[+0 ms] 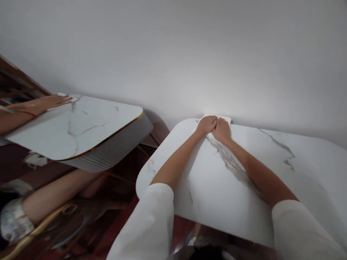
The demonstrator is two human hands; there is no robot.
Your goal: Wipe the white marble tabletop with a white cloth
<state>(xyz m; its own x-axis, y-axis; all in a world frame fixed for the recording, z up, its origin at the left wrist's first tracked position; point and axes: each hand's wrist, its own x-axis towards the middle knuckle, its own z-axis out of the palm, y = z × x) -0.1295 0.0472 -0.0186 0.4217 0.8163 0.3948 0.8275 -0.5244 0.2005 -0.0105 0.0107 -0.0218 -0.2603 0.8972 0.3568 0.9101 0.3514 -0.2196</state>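
Note:
Both my arms stretch across a white marble-look table (pixel 271 173) to its far edge by the wall. My left hand (pixel 206 125) and my right hand (pixel 221 130) lie side by side, fingers curled down onto a white cloth (pixel 227 119) that peeks out beyond them. The hands touch each other and press the cloth against the tabletop. White short sleeves cover my upper arms near the bottom of the view.
A second marble-look table (pixel 89 130) with a gold rim and ribbed edge stands at the left. Another person's hand (pixel 46 103) rests on a white cloth there; their leg and a gold-framed chair (pixel 35 227) show below. A plain white wall (pixel 173 54) is behind.

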